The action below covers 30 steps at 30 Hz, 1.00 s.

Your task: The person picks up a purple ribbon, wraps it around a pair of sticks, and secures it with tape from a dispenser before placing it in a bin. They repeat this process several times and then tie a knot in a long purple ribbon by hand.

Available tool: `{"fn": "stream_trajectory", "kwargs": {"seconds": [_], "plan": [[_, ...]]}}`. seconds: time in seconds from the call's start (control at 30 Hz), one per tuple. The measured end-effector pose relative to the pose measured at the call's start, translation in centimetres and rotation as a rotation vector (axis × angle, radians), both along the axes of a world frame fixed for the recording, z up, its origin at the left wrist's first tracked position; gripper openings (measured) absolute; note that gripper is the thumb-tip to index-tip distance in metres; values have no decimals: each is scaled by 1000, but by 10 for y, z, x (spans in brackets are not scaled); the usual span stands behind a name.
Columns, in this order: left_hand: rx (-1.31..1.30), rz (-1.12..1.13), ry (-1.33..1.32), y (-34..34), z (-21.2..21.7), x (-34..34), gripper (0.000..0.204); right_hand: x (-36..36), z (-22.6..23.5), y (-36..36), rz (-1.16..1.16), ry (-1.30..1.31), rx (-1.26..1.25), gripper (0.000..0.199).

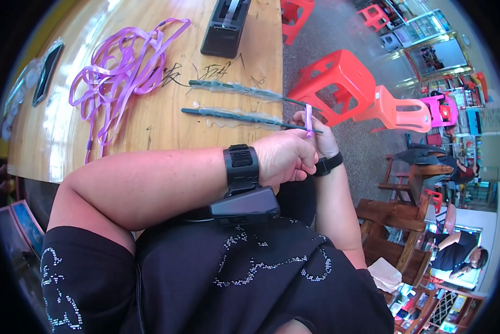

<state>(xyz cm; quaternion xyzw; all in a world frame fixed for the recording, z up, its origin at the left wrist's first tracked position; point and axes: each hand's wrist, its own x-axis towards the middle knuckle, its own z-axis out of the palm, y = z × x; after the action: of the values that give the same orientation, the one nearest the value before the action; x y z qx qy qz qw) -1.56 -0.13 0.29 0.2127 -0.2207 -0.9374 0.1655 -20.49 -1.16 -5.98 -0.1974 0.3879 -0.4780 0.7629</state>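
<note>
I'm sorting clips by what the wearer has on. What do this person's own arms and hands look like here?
Both forearms are bare, with no sleeves reaching them and no gloves. The left hand has a wide black strap at the wrist with a black box-shaped device mounted just below it. The right hand has a narrower black band at its wrist. No rings can be made out.

I see my left forearm crossing the frame from the lower left, bare, with a black strap and a dark device at the wrist, and my left hand [283,157] curled into a loose fist. My right forearm rises from below, a black band on its wrist, and my right hand [318,136] sits just behind the left, fingers pinched together.
</note>
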Motion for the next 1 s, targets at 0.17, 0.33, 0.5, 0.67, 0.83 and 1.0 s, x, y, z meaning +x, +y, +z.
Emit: {"fn": "stream_trajectory", "kwargs": {"seconds": [0.17, 0.33, 0.5, 0.67, 0.83, 1.0], "plan": [[13, 5, -15, 1, 0, 0, 43, -6, 8, 8, -29, -33, 34, 22], [2, 6, -8, -1, -2, 1, 40, 14, 31, 8, -121, 77, -7, 21], [-5, 3, -6, -1, 0, 0, 45, 11, 31, 0, 30, 52, -28, 17], [-4, -7, -3, -1, -1, 0, 52, 17, 39, 0, -15, 89, 20, 18], [22, -17, 37, -2, -2, 2, 56, 8, 34, 3, -13, 93, -14, 20], [-106, -147, -38, 4, 1, 1, 55, -26, 27, 21, -221, 58, -82, 19]]}}
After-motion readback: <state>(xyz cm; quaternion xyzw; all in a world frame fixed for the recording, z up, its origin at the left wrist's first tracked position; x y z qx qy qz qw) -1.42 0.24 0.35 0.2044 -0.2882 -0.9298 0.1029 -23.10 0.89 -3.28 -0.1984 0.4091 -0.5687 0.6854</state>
